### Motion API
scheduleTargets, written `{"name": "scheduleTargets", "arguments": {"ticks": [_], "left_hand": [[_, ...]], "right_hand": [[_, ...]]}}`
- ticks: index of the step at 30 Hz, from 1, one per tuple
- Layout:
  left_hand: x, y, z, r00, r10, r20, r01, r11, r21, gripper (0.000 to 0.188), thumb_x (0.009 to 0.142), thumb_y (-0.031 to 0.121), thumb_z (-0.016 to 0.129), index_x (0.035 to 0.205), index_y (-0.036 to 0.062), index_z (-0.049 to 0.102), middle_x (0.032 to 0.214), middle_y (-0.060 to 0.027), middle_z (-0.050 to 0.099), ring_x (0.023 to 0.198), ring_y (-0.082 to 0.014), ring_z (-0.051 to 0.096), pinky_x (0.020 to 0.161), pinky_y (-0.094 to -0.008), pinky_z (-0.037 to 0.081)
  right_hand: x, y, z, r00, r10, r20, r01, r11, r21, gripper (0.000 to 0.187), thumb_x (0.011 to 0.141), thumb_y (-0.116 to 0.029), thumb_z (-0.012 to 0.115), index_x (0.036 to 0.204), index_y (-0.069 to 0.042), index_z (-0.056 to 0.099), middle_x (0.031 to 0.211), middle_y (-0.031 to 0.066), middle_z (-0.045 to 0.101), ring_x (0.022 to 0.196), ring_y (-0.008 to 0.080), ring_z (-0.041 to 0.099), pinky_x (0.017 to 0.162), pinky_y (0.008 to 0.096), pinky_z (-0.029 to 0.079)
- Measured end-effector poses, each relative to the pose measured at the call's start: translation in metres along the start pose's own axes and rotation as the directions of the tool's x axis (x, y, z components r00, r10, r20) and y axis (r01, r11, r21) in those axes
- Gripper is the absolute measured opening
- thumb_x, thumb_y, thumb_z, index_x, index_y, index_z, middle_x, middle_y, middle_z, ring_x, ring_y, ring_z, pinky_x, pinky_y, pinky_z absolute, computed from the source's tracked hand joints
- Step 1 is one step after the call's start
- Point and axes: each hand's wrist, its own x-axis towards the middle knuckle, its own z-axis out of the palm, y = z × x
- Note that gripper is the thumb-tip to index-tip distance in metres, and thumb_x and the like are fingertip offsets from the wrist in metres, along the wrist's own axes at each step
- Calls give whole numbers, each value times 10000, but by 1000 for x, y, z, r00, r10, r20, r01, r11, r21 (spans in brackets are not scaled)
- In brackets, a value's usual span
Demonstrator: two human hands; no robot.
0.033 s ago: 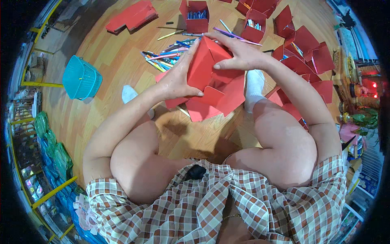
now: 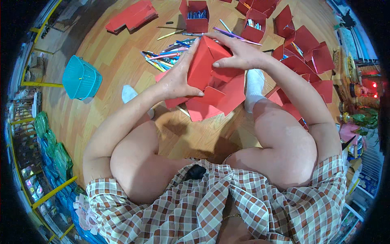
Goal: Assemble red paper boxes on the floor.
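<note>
- Fingers [image 2: 191, 55] of my left hand [image 2: 176, 79] were spread flat along the left face of the red cardboard box [image 2: 205, 65], thumb tucked under its lower edge; grasping, not clenched.
- Right hand [image 2: 239, 55] lay over the box's top right corner, fingers curled onto the upper panel, thumb pressed to its side; also grasping.
- Box sat between the two palms, raised off the floor, its long axis tilted from lower left to upper right; both hands touched it, the left lower and nearer me, the right higher and farther.
- Loose red flaps [image 2: 219, 99] hung just below the box, touching it; whether they belonged to it I could not tell.
- Knees, white socks [image 2: 255, 83] and checked shirt [image 2: 211, 203] filled the near edge.
- Wooden floor [image 2: 113, 61] carried a scatter of coloured pens [image 2: 164, 57] just beyond the left hand.
- Teal basket [image 2: 81, 79] stood well apart to the left.
- Folded red boxes [image 2: 304, 49] lay to the right, one open box holding pens [image 2: 197, 16] farther off, and flat red sheets [image 2: 132, 16] at the far left.
</note>
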Motion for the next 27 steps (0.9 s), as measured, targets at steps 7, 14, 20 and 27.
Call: {"name": "scheduleTargets", "arguments": {"ticks": [7, 14, 20, 27], "left_hand": [[0, 3, 4, 999, -2, -48, 0, 1000, -27, 1304, 566, 174, 852, 1439, 97, -115, 1498, -138, 97, 1298, -269, 317, 1024, -394, 362], [3, 6, 2, 977, -203, -73, 154, 894, -420, 1262, 580, 91, 836, 1437, 65, -90, 1379, -166, 324, 1216, -241, 415, 999, -363, 384], [6, 3, -7, 946, -280, -161, 82, 691, -719, 1192, 583, 110, 842, 1436, 88, 9, 1296, -122, 390, 1191, -234, 428, 973, -375, 424], [9, -1, -2, 927, -286, -243, 84, 790, -607, 1201, 584, 145, 845, 1433, 79, -1, 1340, -116, 327, 1235, -235, 375, 988, -376, 409]], "right_hand": [[-1, 6, -6, 986, 138, 93, -162, 923, 348, 804, 770, -435, 668, 1405, -117, 290, 1318, 180, 436, 1206, 237, 436, 1011, 358, 343], [5, 11, 5, 938, 245, -244, -50, 794, 606, 607, 911, -411, 486, 1377, -60, 321, 1321, 171, 437, 1197, 225, 445, 1000, 364, 361], [-2, -2, 12, 917, 50, -396, 194, 811, 552, 596, 944, -489, 344, 1344, -50, 381, 1200, 103, 471, 1131, 180, 428, 976, 329, 328], [4, -13, 9, 848, -193, -493, 294, 946, 135, 472, 862, -356, 592, 1247, -97, 507, 1240, 134, 433, 1215, 253, 402, 948, 352, 411]]}}
